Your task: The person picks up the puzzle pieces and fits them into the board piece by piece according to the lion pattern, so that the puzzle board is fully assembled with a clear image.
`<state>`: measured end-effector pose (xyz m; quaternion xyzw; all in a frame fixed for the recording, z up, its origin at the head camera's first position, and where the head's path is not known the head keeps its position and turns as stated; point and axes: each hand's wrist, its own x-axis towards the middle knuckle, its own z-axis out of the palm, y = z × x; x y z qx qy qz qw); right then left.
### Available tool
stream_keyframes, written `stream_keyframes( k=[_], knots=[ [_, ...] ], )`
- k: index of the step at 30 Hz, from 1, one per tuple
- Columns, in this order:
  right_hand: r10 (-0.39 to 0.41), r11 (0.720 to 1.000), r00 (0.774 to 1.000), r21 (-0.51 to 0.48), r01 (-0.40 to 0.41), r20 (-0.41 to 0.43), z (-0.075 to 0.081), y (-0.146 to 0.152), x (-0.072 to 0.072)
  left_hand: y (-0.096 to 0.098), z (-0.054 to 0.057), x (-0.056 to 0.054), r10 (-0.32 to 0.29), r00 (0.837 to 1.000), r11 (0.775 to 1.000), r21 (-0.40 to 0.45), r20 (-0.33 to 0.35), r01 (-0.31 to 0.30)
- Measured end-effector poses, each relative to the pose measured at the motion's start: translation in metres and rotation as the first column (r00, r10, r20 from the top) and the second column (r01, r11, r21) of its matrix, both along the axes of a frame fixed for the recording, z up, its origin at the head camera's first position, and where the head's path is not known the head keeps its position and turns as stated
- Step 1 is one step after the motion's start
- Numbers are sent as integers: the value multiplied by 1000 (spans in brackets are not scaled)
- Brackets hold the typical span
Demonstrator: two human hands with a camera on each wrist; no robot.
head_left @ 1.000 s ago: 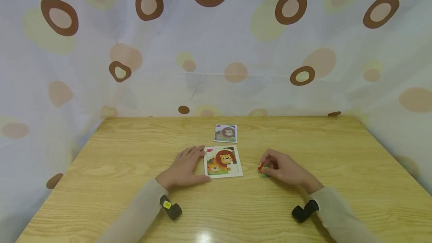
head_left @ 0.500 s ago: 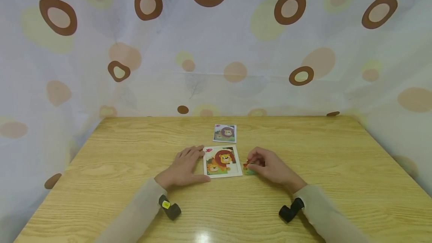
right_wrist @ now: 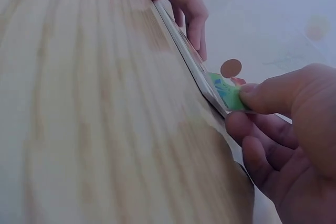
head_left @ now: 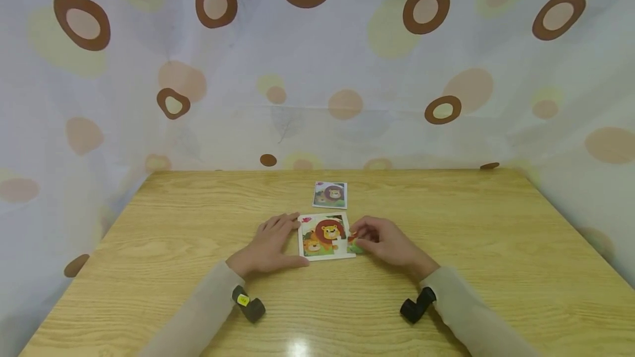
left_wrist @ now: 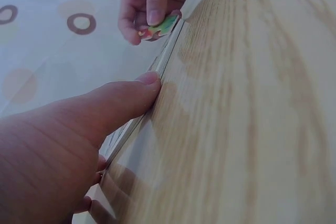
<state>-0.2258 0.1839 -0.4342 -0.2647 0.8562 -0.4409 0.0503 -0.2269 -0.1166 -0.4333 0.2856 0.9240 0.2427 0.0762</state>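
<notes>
A lion jigsaw puzzle [head_left: 322,234] in a white frame lies flat on the table, with a white gap at its lower right. My left hand [head_left: 270,245] rests at the frame's left side, its thumb along the near edge and its fingertips at the far left corner. Between thumb and fingers, my right hand [head_left: 389,241] pinches a green and red puzzle piece [right_wrist: 227,92] at the frame's right edge. In the left wrist view the puzzle piece [left_wrist: 158,28] appears tilted over the frame's edge. The fingers partly hide it.
A small card with the same lion picture [head_left: 329,195] lies just beyond the puzzle. The wooden table [head_left: 173,214] ends at a hanging cloth [head_left: 238,59] printed with brown rings and pale spots.
My right hand has moved left with the puzzle piece, from the table beside the puzzle to the frame's right edge. My left hand has stayed in place.
</notes>
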Motion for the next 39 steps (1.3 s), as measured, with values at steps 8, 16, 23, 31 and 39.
stream_keyframes(
  k=[8,16,23,31,39],
  knots=[
    [29,999,1000,-28,-29,-9,0,-14,1,0,1,0,-8,1000,1000,20,-4,8],
    [46,997,999,58,-45,-22,-1,-22,-3,0,-2,0,0,1000,1000,19,12,0],
    [51,990,998,136,-45,-44,5,-29,-7,-1,-3,-1,9,1000,1000,19,5,-9],
    [58,984,998,166,-60,16,15,-30,-13,-1,-2,-2,-7,1000,999,34,9,6],
    [149,975,989,164,-150,19,18,-27,-26,-1,-3,-3,-7,1000,1000,30,9,7]
  ],
)
